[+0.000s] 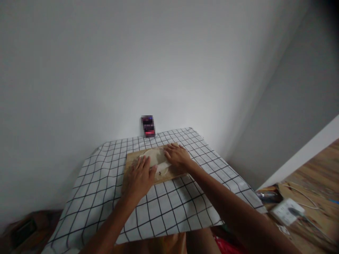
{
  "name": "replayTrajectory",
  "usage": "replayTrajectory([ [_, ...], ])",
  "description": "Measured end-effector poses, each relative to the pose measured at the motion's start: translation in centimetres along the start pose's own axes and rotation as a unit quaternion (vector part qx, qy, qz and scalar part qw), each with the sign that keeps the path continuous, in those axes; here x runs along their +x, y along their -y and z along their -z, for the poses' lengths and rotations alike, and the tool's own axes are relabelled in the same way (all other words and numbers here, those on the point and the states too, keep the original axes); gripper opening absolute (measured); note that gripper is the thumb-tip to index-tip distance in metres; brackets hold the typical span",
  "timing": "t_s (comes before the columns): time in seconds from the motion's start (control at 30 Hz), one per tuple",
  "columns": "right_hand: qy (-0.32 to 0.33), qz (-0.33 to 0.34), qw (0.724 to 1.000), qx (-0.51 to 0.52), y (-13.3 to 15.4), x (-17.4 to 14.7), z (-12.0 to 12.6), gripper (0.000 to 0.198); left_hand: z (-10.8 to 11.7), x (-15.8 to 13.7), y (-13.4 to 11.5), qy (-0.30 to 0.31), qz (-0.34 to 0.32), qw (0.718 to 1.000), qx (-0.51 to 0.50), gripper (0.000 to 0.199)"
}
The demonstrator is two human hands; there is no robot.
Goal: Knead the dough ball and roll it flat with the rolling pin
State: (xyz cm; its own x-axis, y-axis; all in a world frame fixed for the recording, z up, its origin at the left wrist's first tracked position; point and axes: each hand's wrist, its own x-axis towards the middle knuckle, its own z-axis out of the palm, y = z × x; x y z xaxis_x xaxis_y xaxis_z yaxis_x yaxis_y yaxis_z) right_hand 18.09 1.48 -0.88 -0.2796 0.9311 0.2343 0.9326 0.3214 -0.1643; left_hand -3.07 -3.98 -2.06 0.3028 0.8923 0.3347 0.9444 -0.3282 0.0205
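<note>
A wooden board (129,163) lies on the table, with a flat sheet of pale dough (154,154) on it. Across the near part of the dough runs a pale rolling pin (163,166), its middle visible between my hands. My left hand (141,176) rests over the pin's left end, fingers stretched forward and thumb apart. Over the right end lies my right hand (178,156), palm down with fingers extended toward the dough's far right edge. Both hands hide the pin's ends. White flour smears and a small dark spot show on the board near the pin.
A white cloth with a black grid (164,211) covers the table, which stands against a white wall. A blurred dark phone-like object (148,126) leans on that wall. On the wooden floor at right are a power strip (287,211) and cables. A brown object (29,227) sits lower left.
</note>
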Motion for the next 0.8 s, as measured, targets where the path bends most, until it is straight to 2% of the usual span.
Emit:
replayTrajectory([
  [0.2, 0.113, 0.07, 0.991, 0.028, -1.1, 6.6, -1.1, 0.05, -0.3, 2.0, 0.9, 0.009, 0.071, 0.997, 0.03, 0.061],
  [0.33, 0.111, 0.078, 0.99, 0.037, -1.5, 7.3, -1.8, 0.051, -0.2, 2.4, 0.9, 0.003, 0.065, 0.997, 0.038, 0.062],
  [0.6, 0.018, 0.027, 0.999, 0.021, -0.9, 2.0, -1.0, 0.048, -1.4, 2.1, 1.4, -0.056, 0.01, 0.997, 0.057, 0.067],
  [0.8, -0.013, -0.015, 1.0, 0.011, 0.3, -3.1, -0.8, 0.049, -0.8, 0.3, 0.6, -0.082, -0.029, 0.995, 0.05, 0.069],
])
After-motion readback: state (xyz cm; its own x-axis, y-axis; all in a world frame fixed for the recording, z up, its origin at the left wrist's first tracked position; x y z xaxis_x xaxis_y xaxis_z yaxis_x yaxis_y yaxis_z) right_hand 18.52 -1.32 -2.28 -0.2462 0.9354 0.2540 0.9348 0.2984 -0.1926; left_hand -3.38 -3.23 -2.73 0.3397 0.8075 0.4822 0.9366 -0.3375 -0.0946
